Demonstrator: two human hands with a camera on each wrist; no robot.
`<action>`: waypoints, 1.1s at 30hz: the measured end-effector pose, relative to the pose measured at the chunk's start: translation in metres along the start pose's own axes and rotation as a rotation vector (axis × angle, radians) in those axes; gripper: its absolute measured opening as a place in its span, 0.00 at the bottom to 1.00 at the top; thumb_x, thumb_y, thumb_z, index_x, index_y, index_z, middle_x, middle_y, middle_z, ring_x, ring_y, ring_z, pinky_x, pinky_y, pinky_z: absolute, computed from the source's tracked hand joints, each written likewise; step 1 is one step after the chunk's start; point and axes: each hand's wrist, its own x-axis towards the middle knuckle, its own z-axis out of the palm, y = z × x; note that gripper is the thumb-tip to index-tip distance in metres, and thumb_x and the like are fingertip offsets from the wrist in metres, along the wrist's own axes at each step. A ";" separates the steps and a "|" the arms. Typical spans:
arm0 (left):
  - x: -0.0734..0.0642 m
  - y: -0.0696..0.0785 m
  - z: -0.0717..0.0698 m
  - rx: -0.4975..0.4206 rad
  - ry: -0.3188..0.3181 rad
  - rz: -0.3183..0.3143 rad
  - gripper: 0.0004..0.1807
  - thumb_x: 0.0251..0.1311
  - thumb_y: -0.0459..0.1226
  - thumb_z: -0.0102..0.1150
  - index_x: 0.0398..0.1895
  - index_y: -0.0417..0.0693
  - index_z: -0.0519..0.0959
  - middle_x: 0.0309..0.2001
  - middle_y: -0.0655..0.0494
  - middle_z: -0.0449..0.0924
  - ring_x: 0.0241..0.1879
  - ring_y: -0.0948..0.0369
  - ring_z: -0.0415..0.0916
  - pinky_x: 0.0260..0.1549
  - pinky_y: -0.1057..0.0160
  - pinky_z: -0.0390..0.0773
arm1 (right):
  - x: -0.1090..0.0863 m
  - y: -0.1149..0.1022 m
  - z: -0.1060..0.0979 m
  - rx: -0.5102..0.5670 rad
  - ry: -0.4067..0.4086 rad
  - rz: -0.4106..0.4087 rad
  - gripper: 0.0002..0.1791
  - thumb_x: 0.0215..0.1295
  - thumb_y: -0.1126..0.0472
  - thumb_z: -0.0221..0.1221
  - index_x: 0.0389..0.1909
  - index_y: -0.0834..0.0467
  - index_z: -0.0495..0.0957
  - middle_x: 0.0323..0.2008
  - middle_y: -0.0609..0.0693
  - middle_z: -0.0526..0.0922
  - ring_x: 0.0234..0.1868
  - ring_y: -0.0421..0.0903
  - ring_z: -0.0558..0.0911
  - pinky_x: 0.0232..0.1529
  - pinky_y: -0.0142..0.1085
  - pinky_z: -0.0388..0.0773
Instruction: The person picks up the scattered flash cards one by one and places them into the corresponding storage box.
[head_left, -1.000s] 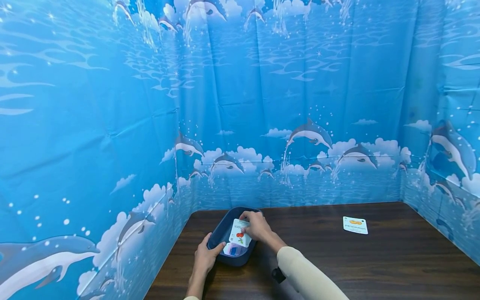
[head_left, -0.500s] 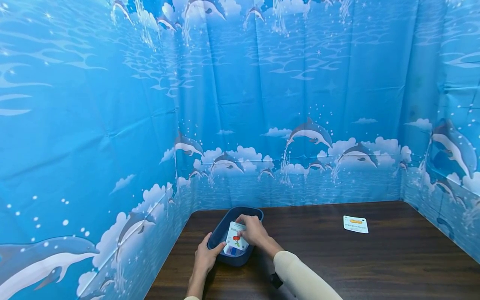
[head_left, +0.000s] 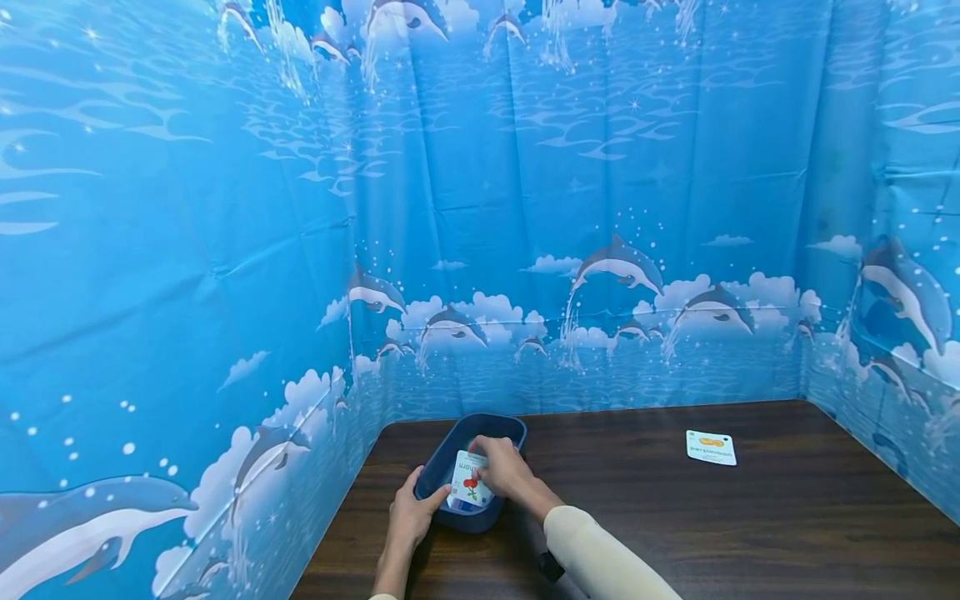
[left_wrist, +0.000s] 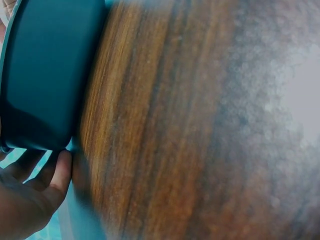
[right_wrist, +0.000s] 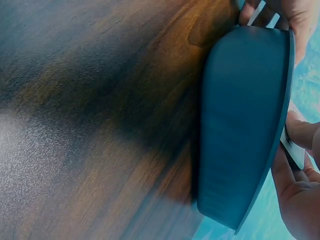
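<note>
A dark blue plastic bin [head_left: 486, 518] stands on the table at the front left, seen from the side in both wrist views. My left hand [head_left: 410, 510] grips its near left end, thumb over the rim and fingers on the outer wall [left_wrist: 45, 90]. Over the bin's opening, my right hand [head_left: 507, 470] pinches a white picture card [head_left: 467, 477] with red cherries and upside-down lettering. The right wrist view catches only the edge of the card [right_wrist: 295, 150] between thumb and fingers. Beneath it, another card in the bin is mostly covered.
A second white card [head_left: 711, 447] with an orange picture lies flat on the dark wood table [head_left: 637, 475], well to the right. Blue curtains [head_left: 480, 208] printed with dolphins rise behind and along both sides of the table.
My right hand has shifted slightly left and down with the cherry card, which covers more of the card below. My left hand keeps its place on the bin.
</note>
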 end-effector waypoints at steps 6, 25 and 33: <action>0.000 0.001 0.000 -0.003 -0.005 -0.010 0.46 0.69 0.50 0.71 0.81 0.36 0.64 0.72 0.24 0.71 0.67 0.33 0.74 0.67 0.30 0.74 | 0.000 0.001 0.003 -0.015 -0.020 0.001 0.16 0.71 0.66 0.69 0.56 0.54 0.84 0.54 0.57 0.86 0.47 0.49 0.84 0.48 0.47 0.90; 0.002 0.000 0.002 0.007 0.011 0.004 0.46 0.68 0.52 0.72 0.81 0.38 0.65 0.72 0.26 0.72 0.68 0.32 0.74 0.67 0.29 0.74 | -0.005 0.012 -0.005 -0.103 0.029 -0.045 0.15 0.69 0.59 0.73 0.54 0.56 0.88 0.51 0.54 0.85 0.51 0.50 0.83 0.56 0.49 0.88; 0.002 0.000 0.003 0.011 0.011 0.001 0.47 0.67 0.52 0.73 0.81 0.37 0.64 0.73 0.25 0.70 0.68 0.31 0.73 0.66 0.28 0.74 | -0.008 0.019 -0.013 -0.074 0.054 -0.030 0.15 0.68 0.59 0.73 0.53 0.55 0.89 0.50 0.53 0.85 0.50 0.49 0.81 0.56 0.51 0.87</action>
